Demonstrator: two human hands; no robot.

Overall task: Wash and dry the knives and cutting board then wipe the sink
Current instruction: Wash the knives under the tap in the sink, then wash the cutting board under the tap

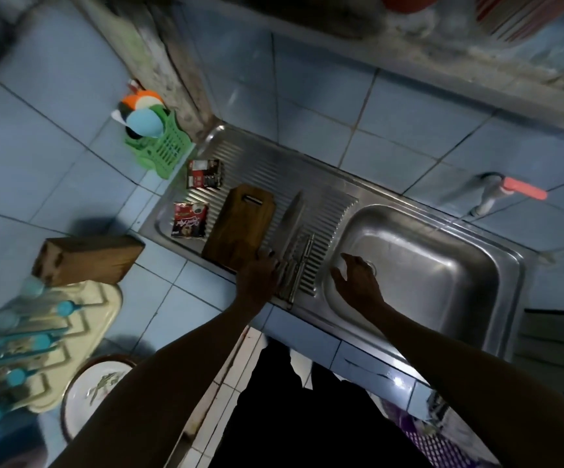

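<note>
The knives and the brown cutting board lie side by side on the ridged part beside the dry-looking sink, so washing looks not yet begun, with the left hand resting flat by the knife handles and the right hand loose over the sink, holding nothing.

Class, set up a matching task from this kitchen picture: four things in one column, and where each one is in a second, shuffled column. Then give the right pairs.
Things
1. cutting board
2. knives
3. right hand
4. knife block

Places
A. over the sink basin
B. on the tiled counter, left of the sink unit
C. on the ribbed drainboard, beside the basin
D. on the drainboard, next to two packets

Pairs: 1-D, 2-C, 3-A, 4-B
</note>
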